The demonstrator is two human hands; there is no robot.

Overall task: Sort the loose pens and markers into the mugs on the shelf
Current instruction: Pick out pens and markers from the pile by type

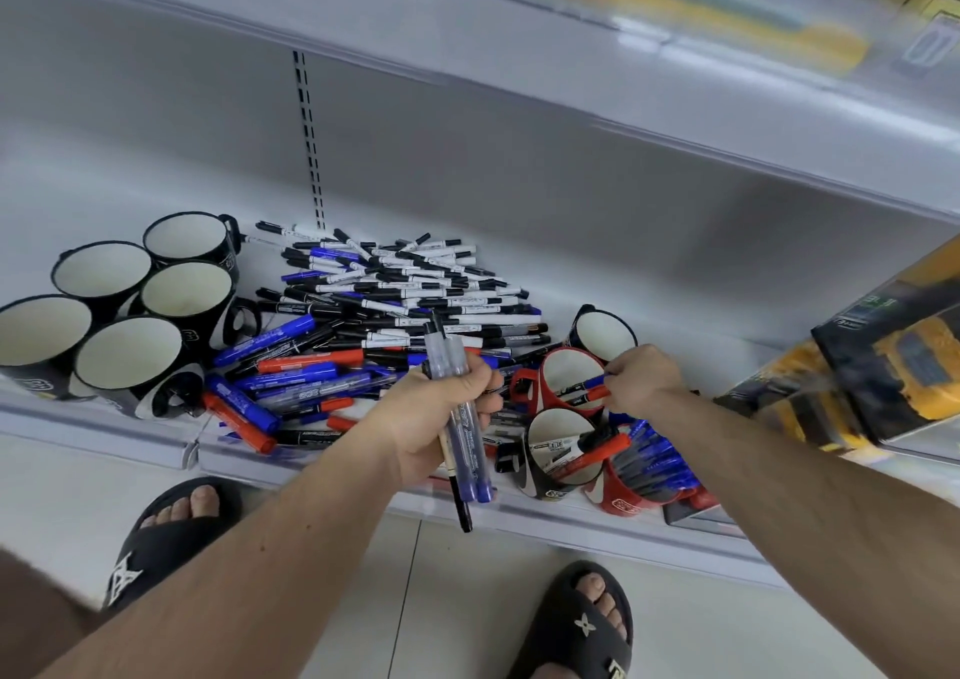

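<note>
Left hand (441, 418): fingers curled round a bundle (460, 418) of several pens, clear barrels with blue ends plus one black, held upright just in front of the pile (395, 309).

Right hand (644, 379): fingertips pinching two markers (589, 389), one blue-tipped, one red-tipped, their far ends inside the red mug (569, 382) right of the pile.

Pile: loose pens and markers heaped on the shelf (675, 283), mid-width. Thin white-barrelled pens with black or blue caps at the back; thick blue, red and black markers at the front.

Red mug: white inside, holds only the two pinched markers as far as can be seen.

Back mug (605, 335): dark, right of the pile, behind the red mug; contents cannot be told.

Front mug (563, 452): black, right of the pile at the shelf edge, tilted; holds a red marker and black markers.

Blue mug (644, 475): red-walled, farthest right of the pile, packed with blue-capped pens.

Empty mugs (130, 314): five, black with white insides, clustered left of the pile, touching one another.

Boxes (857, 366): yellow-and-black, blurred, far right of the pile.
</note>
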